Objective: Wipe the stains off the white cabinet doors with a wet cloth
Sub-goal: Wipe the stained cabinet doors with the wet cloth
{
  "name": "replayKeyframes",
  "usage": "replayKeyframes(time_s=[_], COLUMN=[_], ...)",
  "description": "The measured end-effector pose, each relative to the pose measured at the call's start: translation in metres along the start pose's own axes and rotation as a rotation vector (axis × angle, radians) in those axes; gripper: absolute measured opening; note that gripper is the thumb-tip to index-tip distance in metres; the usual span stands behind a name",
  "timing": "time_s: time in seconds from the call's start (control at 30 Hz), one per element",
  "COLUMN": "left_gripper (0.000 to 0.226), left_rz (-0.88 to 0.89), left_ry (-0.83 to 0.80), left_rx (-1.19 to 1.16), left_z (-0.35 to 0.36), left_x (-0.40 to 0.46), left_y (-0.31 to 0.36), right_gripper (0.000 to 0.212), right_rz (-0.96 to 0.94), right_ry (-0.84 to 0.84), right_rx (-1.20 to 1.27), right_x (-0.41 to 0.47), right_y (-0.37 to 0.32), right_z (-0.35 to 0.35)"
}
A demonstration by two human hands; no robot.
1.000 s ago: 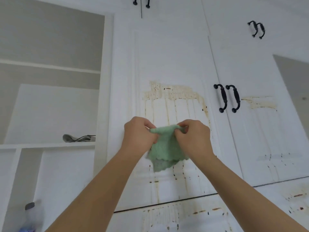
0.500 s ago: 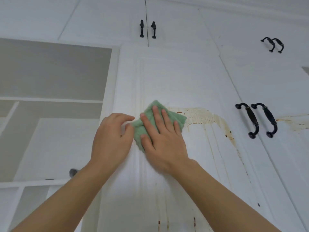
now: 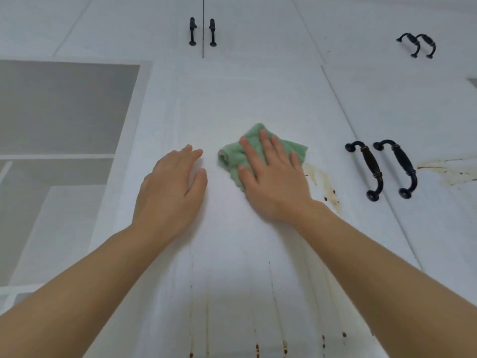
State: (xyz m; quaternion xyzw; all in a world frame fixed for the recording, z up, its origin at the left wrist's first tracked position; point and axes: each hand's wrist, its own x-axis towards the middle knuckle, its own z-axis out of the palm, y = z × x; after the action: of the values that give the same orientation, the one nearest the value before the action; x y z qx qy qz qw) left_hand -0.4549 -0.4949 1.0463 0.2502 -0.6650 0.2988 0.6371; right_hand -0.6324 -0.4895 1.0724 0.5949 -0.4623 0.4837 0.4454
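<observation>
The right hand (image 3: 271, 174) lies flat with fingers straight, pressing the green cloth (image 3: 233, 157) against the white cabinet door (image 3: 232, 94); the cloth sits bunched under the fingers, near the middle of the door. The left hand (image 3: 170, 187), released and holding nothing, rests open on the door at 9 o'clock from the cloth, apparently as a brace. The brown stain (image 3: 324, 183) begins just at 4 o'clock of the right hand, so the stroke should carry that way with firm, even pressure, stopping short of the black handles (image 3: 371, 170) at 3 o'clock. Drip streaks (image 3: 284, 346) at 6 o'clock and the smear on the neighbouring door (image 3: 449, 169) remain to be wiped.
</observation>
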Motion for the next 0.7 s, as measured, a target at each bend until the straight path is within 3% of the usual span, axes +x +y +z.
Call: replayKeyframes(time_s=[0.2,0.37,0.5,0.6,0.7], left_gripper=[0.063,0.06,0.06,0.06,0.061], left_rz=[0.053,0.046,-0.004,-0.005,-0.027], left_ry=[-0.047,-0.033,-0.011,0.004,0.006], left_rx=[0.039,0.01,0.003,0.013,0.032], left_z=[0.017,0.013,0.003,-0.005,-0.013], left_x=[-0.002,-0.012,-0.018,-0.022,-0.031], left_y=[0.015,0.007,-0.003,-0.008,-0.018], right_gripper=[0.054,0.058,0.057,0.055,0.055], right_rz=[0.145,0.096,-0.034,-0.017,0.133], right_ry=[0.001,0.016,-0.109,-0.071,-0.049], right_rx=[0.0,0.035,-0.021,-0.001,0.048], right_x=[-0.02,-0.076,-0.118,-0.088,-0.036], right_y=[0.081,0.074,0.073,0.073,0.058], right_z=[-0.023,-0.014,-0.014,-0.019,-0.02])
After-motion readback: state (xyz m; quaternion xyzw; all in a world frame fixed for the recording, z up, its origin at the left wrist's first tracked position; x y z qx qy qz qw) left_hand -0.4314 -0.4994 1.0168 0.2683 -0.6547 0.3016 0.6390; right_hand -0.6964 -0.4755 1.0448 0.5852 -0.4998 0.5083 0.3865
